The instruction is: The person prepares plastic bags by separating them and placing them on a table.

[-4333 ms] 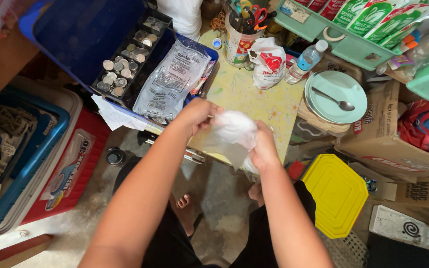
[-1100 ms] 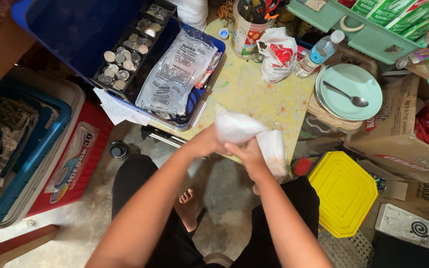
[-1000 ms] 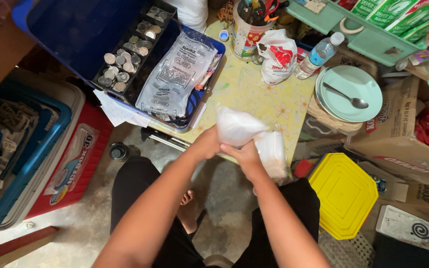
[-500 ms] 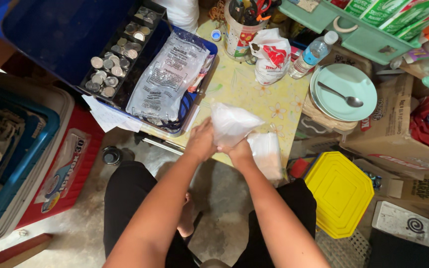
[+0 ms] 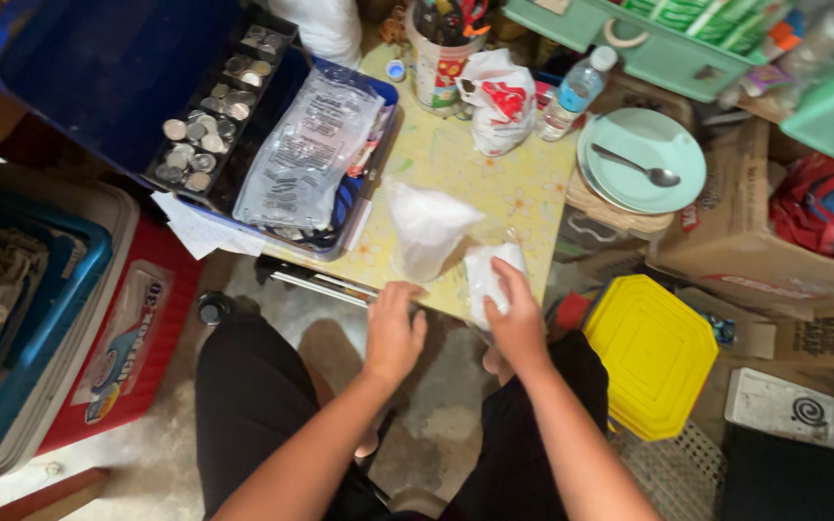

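At the far left a red cooler with a white rim stands on the floor, a blue crate set into its top; what the crate holds is too dark to tell. Next, on the yellow table, a blue box lies open: its black tray holds loose coins in compartments, and a clear bag of printed packets lies over the other half. White papers stick out under the box's near edge.

A white plastic bag, crumpled and standing up loosely, sits on the table's near edge, just in front of the left hand. That hand is open with fingers half curled; it hovers at the table edge and grips nothing. Just beside it, the right hand pinches a second, smaller white bag with fingers bent over it, pressing it against the table's corner.

Further back stand a cup full of pens and scissors, a knotted red-and-white bag and a water bottle. To the right a green plate with a spoon rests on a woven stand. A yellow lid lies low by the right knee, with cardboard boxes behind it.

The table's bare middle is the only open surface; the floor between the knees is free, everything else crowds close.
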